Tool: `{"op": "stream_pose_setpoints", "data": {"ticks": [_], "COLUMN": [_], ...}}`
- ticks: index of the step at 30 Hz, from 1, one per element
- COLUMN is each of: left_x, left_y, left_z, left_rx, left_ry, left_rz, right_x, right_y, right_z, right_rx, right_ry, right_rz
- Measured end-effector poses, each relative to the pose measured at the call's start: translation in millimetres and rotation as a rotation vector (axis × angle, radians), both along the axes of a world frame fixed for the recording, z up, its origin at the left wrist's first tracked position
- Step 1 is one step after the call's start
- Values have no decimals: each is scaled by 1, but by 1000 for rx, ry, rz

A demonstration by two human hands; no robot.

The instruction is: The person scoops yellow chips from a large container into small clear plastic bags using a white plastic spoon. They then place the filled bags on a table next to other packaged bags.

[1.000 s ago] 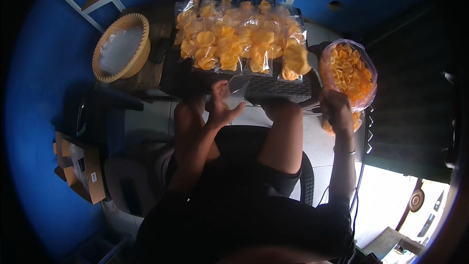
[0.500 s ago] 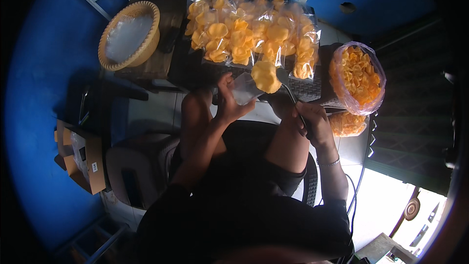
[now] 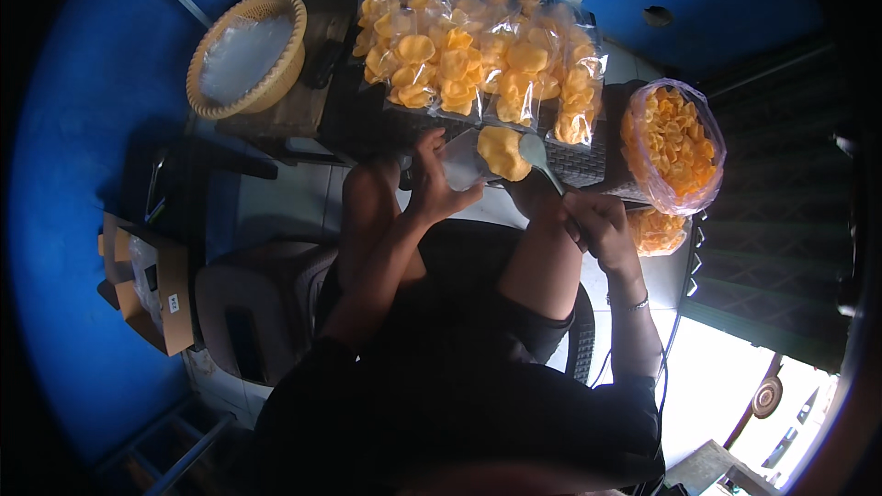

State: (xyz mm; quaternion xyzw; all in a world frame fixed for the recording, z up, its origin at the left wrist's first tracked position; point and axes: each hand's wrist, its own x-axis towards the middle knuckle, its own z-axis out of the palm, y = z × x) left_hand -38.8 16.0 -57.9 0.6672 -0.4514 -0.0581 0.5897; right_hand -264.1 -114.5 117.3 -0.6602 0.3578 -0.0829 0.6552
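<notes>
My left hand [image 3: 432, 186] grips a small clear plastic bag [image 3: 462, 163] in front of my knees, thumb below and fingers above. At the bag's right end is a round yellow cracker [image 3: 503, 154]; whether part of it is inside the bag I cannot tell. My right hand [image 3: 599, 223] is closed round the handle of a metal spoon [image 3: 544, 163], whose bowl lies against the cracker's right edge. Just beyond, filled clear bags of yellow crackers [image 3: 459, 69] lie in a row on a dark woven table [image 3: 571, 163].
At the right stands a large open plastic sack of crackers [image 3: 675, 142], with another bag of crackers [image 3: 657, 231] below it. A woven basket [image 3: 299, 46] with clear plastic bags sits at the far left. An open cardboard box [image 3: 175, 303] stands at the lower left.
The spoon's bowl has turned so its broad face shows, and my right hand has shifted slightly right. The cracker has tilted and sits a little lower. My left hand keeps its hold.
</notes>
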Motion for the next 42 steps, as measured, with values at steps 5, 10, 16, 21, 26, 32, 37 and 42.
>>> {"op": "stream_pose_setpoints", "data": {"ticks": [5,10,16,21,26,32,37,42], "left_x": [-3,-3,-4,-7,-6,-8,-5,5], "left_y": [-4,2,3,3,1,-2,4,8], "left_z": [-1,1,4,7,6,0,0,-2], "left_rx": [-41,59,32,21,-36,-79,-5,60], "left_ry": [38,-20,37,99,240,287,120,251], "left_rz": [3,-4,-74,-93,-143,-202,-206,-318], "right_x": [-1,3,13,16,22,48,73,51], "right_y": [-4,-4,5,11,17,26,29,30], "right_z": [3,2,-4,6,13,-16,-20,20], "right_rx": [-72,-123,-205,-206,-368,-643,-626,-852], "right_ry": [57,107,150,108,-19,-33,-37,-263], "right_rz": [57,99,140,157,70,179,175,27]}}
